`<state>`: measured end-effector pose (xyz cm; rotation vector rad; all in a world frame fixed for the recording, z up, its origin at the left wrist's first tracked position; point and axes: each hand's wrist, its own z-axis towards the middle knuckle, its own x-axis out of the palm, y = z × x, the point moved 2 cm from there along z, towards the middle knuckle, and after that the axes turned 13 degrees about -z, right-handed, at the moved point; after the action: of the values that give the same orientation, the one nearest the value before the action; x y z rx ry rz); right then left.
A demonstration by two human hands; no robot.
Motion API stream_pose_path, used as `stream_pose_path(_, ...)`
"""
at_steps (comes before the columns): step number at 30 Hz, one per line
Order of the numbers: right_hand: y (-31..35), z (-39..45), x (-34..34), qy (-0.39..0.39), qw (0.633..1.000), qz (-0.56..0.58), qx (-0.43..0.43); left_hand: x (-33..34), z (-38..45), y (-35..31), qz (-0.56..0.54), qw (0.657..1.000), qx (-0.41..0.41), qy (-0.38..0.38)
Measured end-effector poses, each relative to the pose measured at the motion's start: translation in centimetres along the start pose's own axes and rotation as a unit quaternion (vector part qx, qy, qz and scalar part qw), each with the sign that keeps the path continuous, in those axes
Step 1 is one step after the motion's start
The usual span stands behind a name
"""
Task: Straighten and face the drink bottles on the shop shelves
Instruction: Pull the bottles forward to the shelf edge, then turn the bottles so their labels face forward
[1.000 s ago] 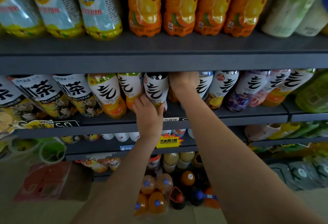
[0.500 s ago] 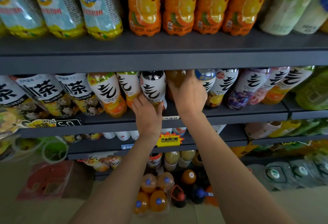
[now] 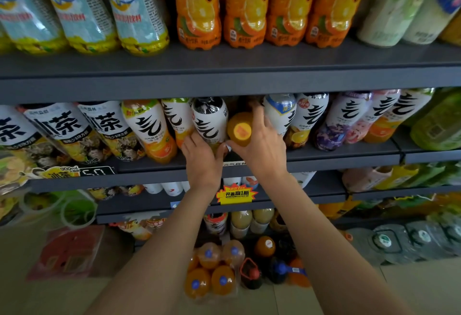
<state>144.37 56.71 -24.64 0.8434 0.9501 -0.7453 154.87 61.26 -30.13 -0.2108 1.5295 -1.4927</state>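
The right hand (image 3: 259, 150) curls around an orange bottle (image 3: 240, 128) lying cap-outward, its long axis pointing off the shelf's (image 3: 324, 158) front edge; it needs standing upright. The left hand (image 3: 203, 156), just beside, cups a white bottle (image 3: 210, 121).

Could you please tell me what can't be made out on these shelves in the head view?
- Orange bottle with round orange cap: label side hidden, since its cap end faces the head camera and the right hand wraps it.
- White black-capped bottle: base covered by the left hand.
- Top-shelf orange juice bottles: caps cut off by the frame edge.
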Motion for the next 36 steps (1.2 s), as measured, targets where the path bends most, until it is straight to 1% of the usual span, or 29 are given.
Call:
stream_pose_path(2,-0.4,-0.2,-0.2,0.011,0.999,0.045,0.002,0.1,0.1,-0.4,0.0,1.0,-0.013,-0.002)
stream_pose_path(4,-0.7,-0.6,-1.3,-0.013,0.996,0.092,0.009,0.4,0.2,-0.7,-0.003,1.0,-0.016,-0.003)
stream_pose_path(10,-1.1,-1.4,-6.6,-0.038,0.993,0.1,-0.059,0.1,0.3,-1.0,0.009,0.999,-0.035,0.013)
stream_pose_path(11,-1.1,-1.5,-7.7,-0.033,0.992,0.095,-0.072,0.0,0.5,-1.1,0.012,0.999,-0.042,0.023)
stream_pose_path(14,-0.8,-1.6,-10.3,0.038,0.992,0.044,-0.109,-0.4,1.1,-1.6,0.018,0.993,-0.091,0.074)
stream_pose_path(15,-0.7,-1.6,-11.2,0.05,0.991,0.034,-0.121,-0.6,1.2,-2.0,0.04,0.988,-0.108,0.099)
stream_pose_path(16,-0.6,-1.8,-12.3,0.055,0.99,0.034,-0.125,-0.7,1.2,-2.4,0.094,0.978,-0.112,0.146)
stream_pose_path(18,-0.4,-1.9,-14.7,0.047,0.99,0.046,-0.125,-1.1,0.8,-3.8,0.213,0.933,-0.107,0.269)
stream_pose_path(19,-0.1,-1.8,-16.3,0.038,0.99,0.054,-0.123,-1.5,0.7,-5.0,0.24,0.907,-0.103,0.33)
stream_pose_path(20,0.0,-1.6,-18.0,0.025,0.991,0.064,-0.114,-1.9,0.7,-6.4,0.223,0.887,-0.121,0.386)
stream_pose_path(22,0.2,-0.7,-21.7,-0.013,0.993,0.073,-0.088,-3.0,0.9,-10.2,0.108,0.851,-0.193,0.476)
stream_pose_path(23,0.2,-0.2,-23.5,-0.038,0.994,0.074,-0.076,-3.7,1.1,-12.5,0.074,0.832,-0.194,0.514)
stream_pose_path(24,0.0,0.3,-25.3,-0.064,0.993,0.076,-0.062,-4.4,1.6,-14.6,0.063,0.818,-0.173,0.544)
stream_pose_path(25,-0.3,0.9,-26.9,-0.092,0.992,0.075,-0.047,-5.2,2.1,-16.8,0.058,0.813,-0.141,0.562)
stream_pose_path(26,-0.5,1.3,-28.3,-0.12,0.99,0.068,-0.032,-5.9,2.7,-18.8,0.048,0.82,-0.097,0.562)
stream_pose_path(27,-0.9,1.8,-29.3,-0.145,0.987,0.06,-0.018,-6.4,3.2,-20.6,0.029,0.84,-0.042,0.54)
stream_pose_path(28,-1.3,2.3,-29.9,-0.165,0.985,0.052,-0.005,-6.7,3.8,-22.0,0.005,0.866,0.019,0.499)
stream_pose_path(30,-1.9,3.4,-30.3,-0.188,0.982,0.03,0.012,-6.8,4.4,-24.1,-0.055,0.914,0.119,0.383)
stream_pose_path(32,-2.7,4.7,-29.7,-0.186,0.982,0.015,0.03,-6.2,4.5,-25.2,-0.107,0.935,0.165,0.294)
stream_pose_path(33,-3.2,5.4,-29.2,-0.178,0.983,0.012,0.041,-5.4,4.5,-25.4,-0.114,0.939,0.178,0.27)
stream_pose_path(36,-4.3,7.9,-27.5,-0.16,0.984,0.012,0.072,-2.4,4.6,-25.5,-0.087,0.946,0.194,0.246)
